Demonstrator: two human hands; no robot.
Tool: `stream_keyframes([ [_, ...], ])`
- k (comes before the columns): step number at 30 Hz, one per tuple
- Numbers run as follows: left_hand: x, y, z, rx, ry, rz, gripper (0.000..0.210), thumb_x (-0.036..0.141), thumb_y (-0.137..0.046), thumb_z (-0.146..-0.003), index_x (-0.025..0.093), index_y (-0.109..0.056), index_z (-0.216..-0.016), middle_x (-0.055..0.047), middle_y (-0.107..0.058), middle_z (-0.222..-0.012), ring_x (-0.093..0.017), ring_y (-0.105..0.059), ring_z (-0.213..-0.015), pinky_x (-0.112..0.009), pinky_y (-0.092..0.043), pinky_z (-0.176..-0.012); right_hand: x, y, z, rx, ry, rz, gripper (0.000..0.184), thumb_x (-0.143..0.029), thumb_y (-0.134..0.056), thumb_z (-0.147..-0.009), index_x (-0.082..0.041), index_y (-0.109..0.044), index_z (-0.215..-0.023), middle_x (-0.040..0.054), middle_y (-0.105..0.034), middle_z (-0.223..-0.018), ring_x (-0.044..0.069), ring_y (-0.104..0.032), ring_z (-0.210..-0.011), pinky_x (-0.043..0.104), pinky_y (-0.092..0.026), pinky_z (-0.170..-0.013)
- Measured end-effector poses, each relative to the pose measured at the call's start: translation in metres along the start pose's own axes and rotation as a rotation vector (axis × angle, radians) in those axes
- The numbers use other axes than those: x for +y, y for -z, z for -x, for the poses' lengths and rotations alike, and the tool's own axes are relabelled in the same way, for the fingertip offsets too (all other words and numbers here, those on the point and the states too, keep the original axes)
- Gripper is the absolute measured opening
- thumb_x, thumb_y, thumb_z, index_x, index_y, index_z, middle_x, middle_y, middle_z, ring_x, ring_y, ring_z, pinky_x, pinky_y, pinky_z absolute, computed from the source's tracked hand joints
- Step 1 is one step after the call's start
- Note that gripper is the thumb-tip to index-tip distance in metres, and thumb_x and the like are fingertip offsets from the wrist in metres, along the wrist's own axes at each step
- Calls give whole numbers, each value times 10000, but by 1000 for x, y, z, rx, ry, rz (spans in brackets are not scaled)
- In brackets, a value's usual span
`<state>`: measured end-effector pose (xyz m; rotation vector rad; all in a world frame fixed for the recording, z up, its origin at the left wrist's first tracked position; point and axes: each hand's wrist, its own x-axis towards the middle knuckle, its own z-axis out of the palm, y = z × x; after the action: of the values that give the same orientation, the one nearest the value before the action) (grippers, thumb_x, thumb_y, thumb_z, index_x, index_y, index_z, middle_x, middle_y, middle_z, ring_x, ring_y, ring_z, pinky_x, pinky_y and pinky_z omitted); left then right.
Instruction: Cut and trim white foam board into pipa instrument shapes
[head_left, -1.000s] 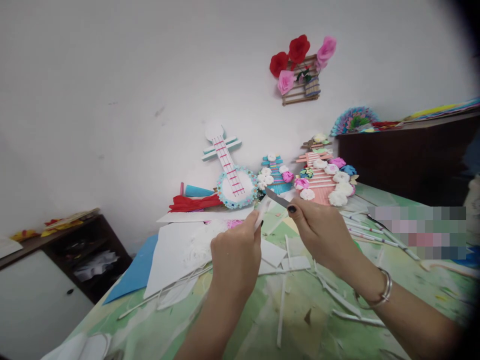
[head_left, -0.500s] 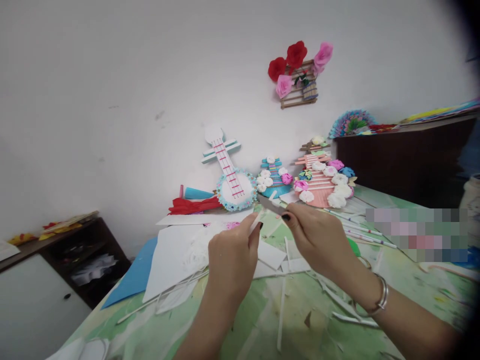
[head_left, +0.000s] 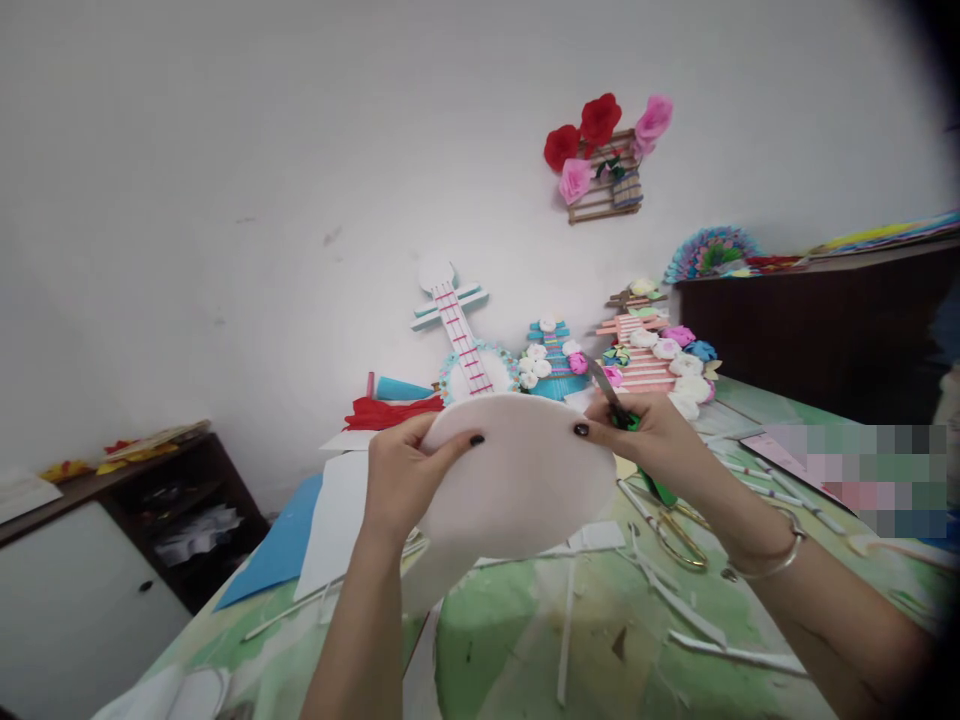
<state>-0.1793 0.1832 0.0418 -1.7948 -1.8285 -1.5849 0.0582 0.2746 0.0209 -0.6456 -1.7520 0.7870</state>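
Note:
A rounded white foam or card sheet (head_left: 517, 475) is held up in front of me, its broad face towards me. My left hand (head_left: 409, 470) grips its left edge, thumb on the near face and fingers behind. My right hand (head_left: 649, 440) is closed around a craft knife (head_left: 604, 385) with a green handle, blade pointing up and to the left. The right thumb also presses the sheet's right edge. The sheet hides part of the white paper instrument (head_left: 461, 345) behind it.
Gold-handled scissors (head_left: 684, 540), white offcuts (head_left: 739, 652) and striped paper sticks (head_left: 802, 500) lie on the green table (head_left: 517, 640). Flowered paper instruments (head_left: 645, 365) stand against the wall. Blue card (head_left: 277, 550) is on the left. A dark cabinet (head_left: 810, 345) stands at right.
The white sheet, edge-on before, has turned to show its broad face. My left hand has moved left; my right hand has shifted right, its thumb now on the sheet and the blade more upright.

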Motion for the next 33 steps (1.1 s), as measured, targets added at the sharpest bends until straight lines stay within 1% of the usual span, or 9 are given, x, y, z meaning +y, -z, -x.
stream_keyframes([
  [4,-7,-12,-2,461,-66,-243,303,393,-606,-782,220,-681,-1019,-49,-709,-1020,-208,-655,-879,-309,-467,-769,18,0,-6,164,-88,-190,355,-487,-717,-681,-160,-581,-656,-72,-378,-459,55,-301,-391,226,-200,-381],
  [7,-7,-21,2,538,-96,-203,255,352,-523,-841,186,-685,-946,-54,-717,-924,-160,-653,-754,-250,-452,-649,39,-2,-15,291,-141,-321,332,-459,-698,-730,-168,-540,-697,-100,-341,-462,41,-284,-361,205,-211,-353],
  [10,-11,-36,5,457,-100,-185,351,356,-478,-860,166,-625,-603,-10,-608,-550,-115,-540,-521,-233,-384,-559,57,-10,-18,344,-207,-406,223,-355,-574,-875,-137,-582,-920,-26,-568,-719,69,-508,-524,209,-436,-473],
  [12,-19,-53,5,258,-20,-89,423,381,-502,-841,173,-510,-473,19,-467,-414,-105,-459,-453,-239,-357,-540,64,-18,-17,363,-252,-447,254,-328,-534,-906,-145,-569,-1078,41,-614,-978,130,-605,-759,300,-525,-646],
  [14,-27,-73,5,30,183,218,373,438,-587,-776,171,-509,-527,26,-494,-460,-97,-467,-456,-230,-367,-524,69,-29,-14,369,-291,-478,303,-331,-538,-903,-156,-550,-1149,70,-595,-1100,175,-609,-891,367,-527,-743],
  [16,-34,-93,6,-115,347,551,344,485,-667,-694,166,-555,-757,-5,-612,-629,-120,-558,-506,-239,-421,-518,72,-40,-10,358,-322,-500,321,-335,-542,-900,-161,-543,-1169,76,-585,-1134,189,-603,-930,390,-521,-774],
  [21,-46,-121,10,-156,357,810,483,489,-643,-713,170,-465,-1028,-84,-650,-995,-174,-653,-834,-326,-537,-740,84,-63,2,290,-395,-515,319,-323,-554,-893,-161,-546,-1168,78,-580,-1151,196,-599,-952,401,-516,-790],
  [27,-88,-113,-1,-100,395,807,508,398,-703,-641,179,-480,-1042,-40,-650,-871,-140,-622,-710,-305,-546,-670,115,-59,0,385,-458,-510,332,-326,-552,-894,-164,-539,-1183,82,-570,-1173,202,-593,-970,408,-512,-800],
  [33,-116,-100,-7,-193,445,754,506,380,-731,-586,182,-544,-1013,-7,-652,-689,-140,-613,-589,-267,-516,-564,135,-41,-8,440,-454,-491,335,-327,-553,-892,-165,-538,-1186,82,-568,-1179,206,-590,-978,414,-510,-807],
])
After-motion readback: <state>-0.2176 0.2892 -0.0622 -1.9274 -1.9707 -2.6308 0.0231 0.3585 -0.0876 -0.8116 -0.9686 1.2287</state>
